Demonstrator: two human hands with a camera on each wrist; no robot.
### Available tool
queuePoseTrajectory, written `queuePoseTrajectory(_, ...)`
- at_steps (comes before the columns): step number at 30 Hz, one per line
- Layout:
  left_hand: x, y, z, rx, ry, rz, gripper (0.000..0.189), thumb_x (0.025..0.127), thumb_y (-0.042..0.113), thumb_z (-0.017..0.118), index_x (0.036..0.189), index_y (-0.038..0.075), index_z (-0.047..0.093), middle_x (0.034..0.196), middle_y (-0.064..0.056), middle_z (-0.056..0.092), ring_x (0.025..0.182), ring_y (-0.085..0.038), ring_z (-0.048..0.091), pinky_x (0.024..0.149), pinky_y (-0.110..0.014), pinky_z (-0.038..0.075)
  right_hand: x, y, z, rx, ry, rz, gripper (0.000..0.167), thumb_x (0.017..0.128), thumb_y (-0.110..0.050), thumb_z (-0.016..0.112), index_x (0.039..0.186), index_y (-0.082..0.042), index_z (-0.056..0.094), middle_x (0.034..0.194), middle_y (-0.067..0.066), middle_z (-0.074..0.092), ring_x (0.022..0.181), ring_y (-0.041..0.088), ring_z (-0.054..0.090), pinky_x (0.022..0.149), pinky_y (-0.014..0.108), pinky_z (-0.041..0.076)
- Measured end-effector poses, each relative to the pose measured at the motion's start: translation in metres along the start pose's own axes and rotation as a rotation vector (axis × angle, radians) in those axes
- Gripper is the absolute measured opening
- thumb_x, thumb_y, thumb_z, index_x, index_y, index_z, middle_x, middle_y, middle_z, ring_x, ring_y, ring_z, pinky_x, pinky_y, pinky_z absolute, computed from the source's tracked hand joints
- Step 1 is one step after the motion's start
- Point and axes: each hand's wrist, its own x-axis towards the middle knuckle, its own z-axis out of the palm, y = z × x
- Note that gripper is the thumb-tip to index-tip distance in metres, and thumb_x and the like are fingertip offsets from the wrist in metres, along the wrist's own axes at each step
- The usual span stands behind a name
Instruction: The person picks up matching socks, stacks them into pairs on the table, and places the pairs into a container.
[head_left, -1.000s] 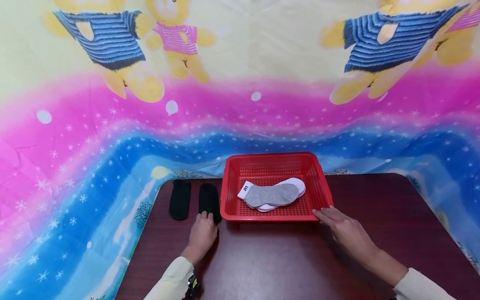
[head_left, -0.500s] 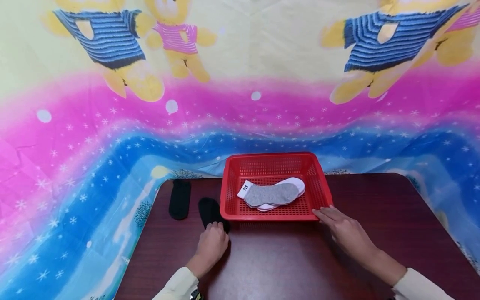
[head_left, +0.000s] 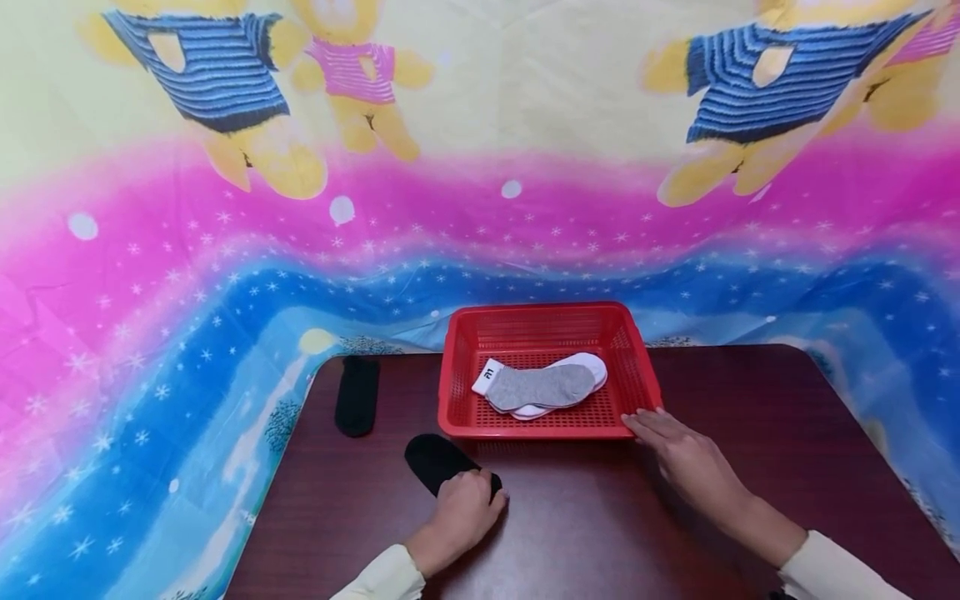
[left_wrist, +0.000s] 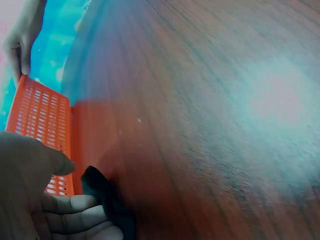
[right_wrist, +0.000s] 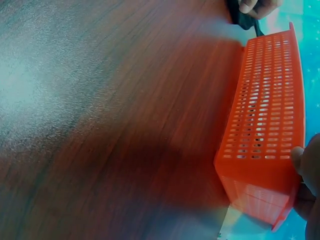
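A black sock [head_left: 432, 463] lies flat and slanted on the table, in front of the red plastic basket [head_left: 551, 433]. My left hand [head_left: 461, 510] is over its near end. In the left wrist view, the fingers [left_wrist: 75, 220] touch the black sock [left_wrist: 107, 200], with the thumb apart from them. My right hand [head_left: 686, 458] grips the basket's near right corner; in the right wrist view its thumb [right_wrist: 298, 159] is against the perforated basket [right_wrist: 265, 105]. Inside the basket, a grey sock [head_left: 542, 388] with a white cuff lies over a white sock [head_left: 596, 365].
A second black sock [head_left: 357, 396] lies at the table's far left. The dark reddish-brown table [head_left: 570, 533] extends in front of the basket and to its right. Behind it hangs a colourful cloth [head_left: 510, 225] printed with bears and snowflakes.
My left hand has drawn one black sock toward me and to the right, from beside the basket to in front of it, turning it aslant. My right hand stays on the basket corner.
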Motion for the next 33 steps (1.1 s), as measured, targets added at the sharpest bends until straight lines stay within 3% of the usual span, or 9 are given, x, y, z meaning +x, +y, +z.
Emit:
queuePoseTrajectory(2,0.001,0.002,-0.003,-0.008,-0.011,-0.014,0.033,0.096,0.041,0.066,0.091,0.008,0.07,0.082,-0.005,0.072,0.076,-0.023,0.07,0.061,-0.04,0.054,0.001,-0.001,0.0,0.003,0.004,-0.005,0.051,0.077,0.001,0.08,0.127,-0.005,0.071,0.124,0.016,0.072,0.116,0.036,0.069,0.087,0.05,0.058)
queuePoseTrajectory(4,0.0,0.0,-0.006,-0.004,0.033,-0.015,0.031,0.096,0.038,0.066,0.087,0.009,0.068,0.079,-0.005,0.071,0.073,-0.024,0.07,0.059,-0.04,0.053,0.003,-0.006,0.001,-0.004,0.02,-0.012,0.036,0.092,-0.012,0.07,0.128,-0.004,0.07,0.128,0.018,0.069,0.12,0.037,0.066,0.092,0.052,0.057)
queuePoseTrajectory(9,-0.006,-0.024,-0.019,0.067,0.257,-0.018,0.02,0.092,0.023,0.07,0.079,0.009,0.064,0.075,-0.007,0.068,0.071,-0.027,0.067,0.06,-0.041,0.052,0.005,-0.042,0.014,0.089,0.119,-0.127,0.048,0.107,-0.032,0.034,0.118,-0.003,0.071,0.127,0.02,0.064,0.118,0.035,0.06,0.099,0.049,0.048)
queuePoseTrajectory(12,-0.007,-0.041,-0.027,0.107,0.342,-0.061,0.016,0.088,0.017,0.074,0.084,0.005,0.065,0.081,-0.011,0.065,0.079,-0.031,0.063,0.066,-0.043,0.049,0.007,-0.072,0.025,0.172,0.071,-0.171,0.028,0.103,-0.027,0.049,0.11,-0.009,0.07,0.117,0.008,0.065,0.107,0.023,0.061,0.094,0.039,0.049)
queuePoseTrajectory(14,-0.005,-0.052,-0.032,0.11,0.35,-0.102,0.017,0.088,0.014,0.075,0.092,0.002,0.064,0.088,-0.014,0.063,0.085,-0.033,0.06,0.07,-0.045,0.048,0.011,-0.091,0.032,0.21,-0.026,-0.125,0.015,0.099,-0.026,0.062,0.106,-0.014,0.067,0.11,0.0,0.062,0.101,0.014,0.057,0.087,0.033,0.051)
queuePoseTrajectory(17,0.0,-0.068,-0.036,0.075,0.303,-0.16,0.026,0.09,0.012,0.074,0.107,-0.003,0.062,0.098,-0.018,0.061,0.092,-0.034,0.059,0.076,-0.048,0.05,0.021,-0.113,0.048,0.286,-0.161,-0.01,0.021,0.089,-0.021,0.077,0.105,-0.013,0.067,0.103,-0.002,0.062,0.095,0.011,0.054,0.081,0.032,0.052)
queuePoseTrajectory(23,0.013,-0.089,-0.033,-0.09,0.236,-0.199,0.03,0.092,0.001,0.069,0.119,-0.01,0.061,0.106,-0.023,0.066,0.097,-0.038,0.064,0.086,-0.051,0.056,0.049,-0.145,0.078,0.376,-0.378,0.142,0.039,0.091,-0.03,0.077,0.116,-0.002,0.066,0.103,0.004,0.062,0.098,0.02,0.056,0.086,0.039,0.052)
queuePoseTrajectory(29,0.017,-0.097,-0.024,-0.108,0.231,-0.156,0.026,0.088,-0.007,0.066,0.114,-0.007,0.066,0.1,-0.02,0.065,0.093,-0.036,0.062,0.087,-0.047,0.055,0.067,-0.159,0.099,0.378,-0.414,0.243,0.044,0.089,-0.031,0.079,0.116,0.0,0.063,0.11,0.013,0.063,0.104,0.031,0.061,0.09,0.046,0.053)
queuePoseTrajectory(33,0.018,-0.098,-0.018,-0.088,0.243,-0.137,0.028,0.081,-0.012,0.065,0.108,-0.005,0.069,0.093,-0.018,0.062,0.086,-0.035,0.058,0.08,-0.047,0.053,0.076,-0.161,0.108,0.415,-0.407,0.322,0.057,0.088,-0.026,0.081,0.131,0.003,0.057,0.128,0.021,0.061,0.115,0.036,0.06,0.099,0.051,0.051)
